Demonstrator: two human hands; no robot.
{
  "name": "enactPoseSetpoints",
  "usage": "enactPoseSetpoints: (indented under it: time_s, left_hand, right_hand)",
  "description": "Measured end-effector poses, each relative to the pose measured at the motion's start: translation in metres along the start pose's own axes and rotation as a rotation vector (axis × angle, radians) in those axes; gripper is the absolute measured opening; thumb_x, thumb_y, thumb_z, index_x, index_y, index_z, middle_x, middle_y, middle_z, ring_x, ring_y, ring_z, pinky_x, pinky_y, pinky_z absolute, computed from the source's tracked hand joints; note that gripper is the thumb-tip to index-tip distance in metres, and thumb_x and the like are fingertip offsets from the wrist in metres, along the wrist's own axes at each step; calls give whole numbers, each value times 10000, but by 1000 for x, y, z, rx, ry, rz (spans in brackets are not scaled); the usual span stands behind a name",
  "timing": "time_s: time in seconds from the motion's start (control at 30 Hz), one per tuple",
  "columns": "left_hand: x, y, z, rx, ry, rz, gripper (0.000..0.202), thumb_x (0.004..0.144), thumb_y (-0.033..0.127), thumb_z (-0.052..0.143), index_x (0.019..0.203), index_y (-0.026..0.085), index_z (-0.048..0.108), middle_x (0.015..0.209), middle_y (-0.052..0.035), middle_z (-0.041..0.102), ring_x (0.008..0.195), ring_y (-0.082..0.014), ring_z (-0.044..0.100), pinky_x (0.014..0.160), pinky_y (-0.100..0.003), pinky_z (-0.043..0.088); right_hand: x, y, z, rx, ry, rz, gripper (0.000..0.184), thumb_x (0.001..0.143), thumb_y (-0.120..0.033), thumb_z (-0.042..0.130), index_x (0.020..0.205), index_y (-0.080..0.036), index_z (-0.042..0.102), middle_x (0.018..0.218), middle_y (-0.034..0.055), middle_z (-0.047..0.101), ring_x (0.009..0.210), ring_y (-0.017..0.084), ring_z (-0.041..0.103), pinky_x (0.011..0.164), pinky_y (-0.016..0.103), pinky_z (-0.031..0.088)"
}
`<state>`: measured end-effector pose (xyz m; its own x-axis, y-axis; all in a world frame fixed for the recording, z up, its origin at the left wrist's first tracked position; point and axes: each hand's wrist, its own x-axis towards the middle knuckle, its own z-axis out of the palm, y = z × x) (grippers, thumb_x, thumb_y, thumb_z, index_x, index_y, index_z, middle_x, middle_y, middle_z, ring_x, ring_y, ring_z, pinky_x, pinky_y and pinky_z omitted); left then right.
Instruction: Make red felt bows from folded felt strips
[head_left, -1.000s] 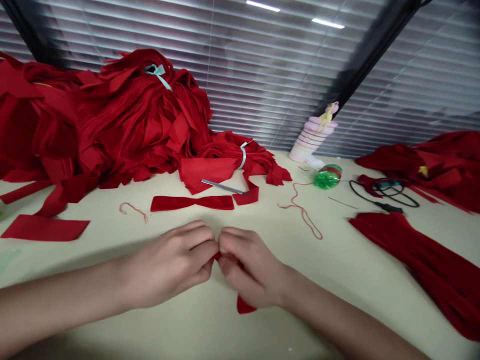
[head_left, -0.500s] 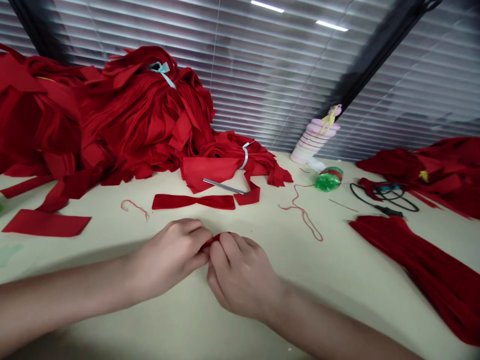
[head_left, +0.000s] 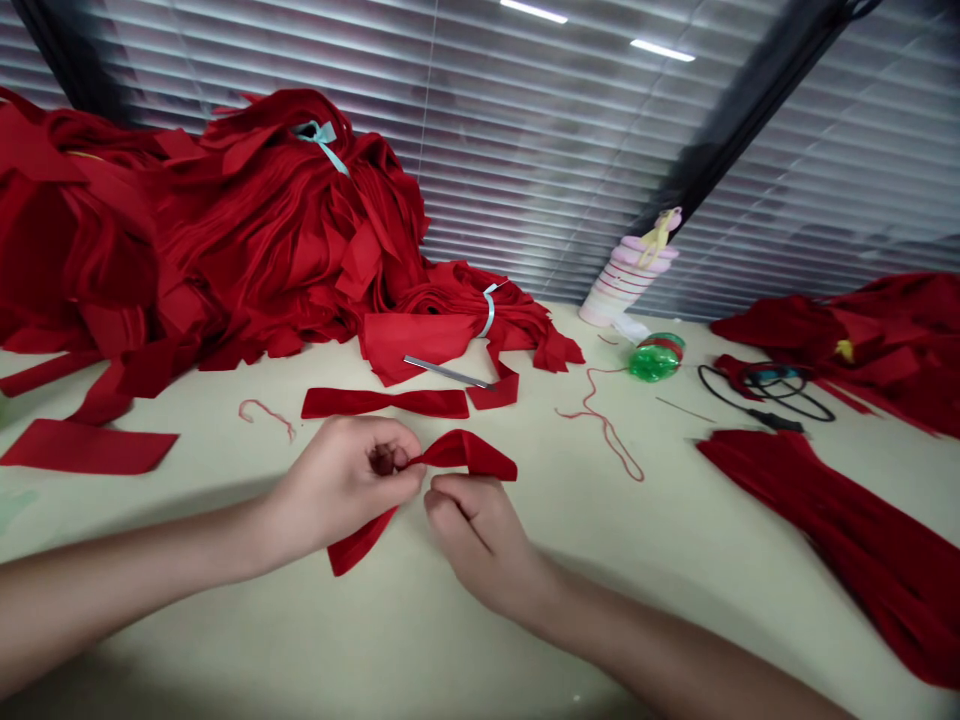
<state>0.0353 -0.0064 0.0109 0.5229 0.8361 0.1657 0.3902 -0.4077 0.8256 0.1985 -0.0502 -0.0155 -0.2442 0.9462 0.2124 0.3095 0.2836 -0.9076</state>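
Large red fabric pile [head_left: 247, 240] at the left of the worktop's [head_left: 637, 590] far edge, light blue ribbon [head_left: 322, 133] tied on top. Flat red piece [head_left: 90, 447] in front of it, toward the left edge. Short red thread [head_left: 266, 412] right of that.

Left hand [head_left: 322, 490]: thumb and fingers pinching the narrow middle of a red strip [head_left: 450, 447], mid-worktop, well in from the far edge. One end of the strip shows below the hand toward the near edge; the other sticks out right, folded over. Second red strip [head_left: 382, 403] lies just beyond. Thin metal tool [head_left: 448, 373] rests on red cloth behind it.

Right hand [head_left: 484, 545]: fingers curled together just nearside of the held strip's right end. Can't tell if it grips anything.

Further right: long loose thread [head_left: 611, 440], pink container [head_left: 626, 282] at the far edge, green roll [head_left: 654, 360], black cable [head_left: 750, 405], dark red cloth stack [head_left: 825, 540] toward the right edge.
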Motion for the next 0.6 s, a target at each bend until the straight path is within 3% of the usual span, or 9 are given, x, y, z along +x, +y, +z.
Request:
enactPoseSetpoints:
  time_s: [0.2, 0.33, 0.47, 0.6]
  left_hand:
    - [3, 7, 3, -334, 17, -241, 78, 722, 207, 590, 673, 149, 606, 578, 51, 483, 489, -50, 366, 428, -154, 275]
    - [0, 12, 6, -666, -83, -462, 166, 698, 308, 660, 696, 151, 607, 540, 41, 482, 467, -66, 390, 424, -175, 287]
    - [-2, 8, 2, -802, -221, -352, 134, 703, 273, 683, 721, 158, 616, 546, 34, 510, 486, -78, 429, 464, -194, 324]
    - [2, 6, -14, -571, -444, -119, 81, 736, 219, 667, 745, 150, 626, 639, 8, 543, 549, -91, 453, 497, -208, 354]
  right_hand:
    - [2, 3, 2, 172, 39, 125, 258, 752, -175, 356, 558, -228, 195, 510, -67, 187, 470, 82, 197, 416, 232, 175]
    - [3, -1, -2, 227, -7, 122, 250, 739, -194, 355, 520, -223, 240, 482, -64, 234, 463, 85, 237, 431, 238, 213]
    - [1, -8, -9, 293, -59, -1, 244, 744, -175, 373, 527, -216, 270, 495, -62, 254, 481, 85, 247, 447, 239, 224]
    - [3, -2, -16, 257, -218, -130, 234, 776, -149, 381, 564, -211, 304, 551, -53, 317, 517, 83, 286, 465, 226, 253]
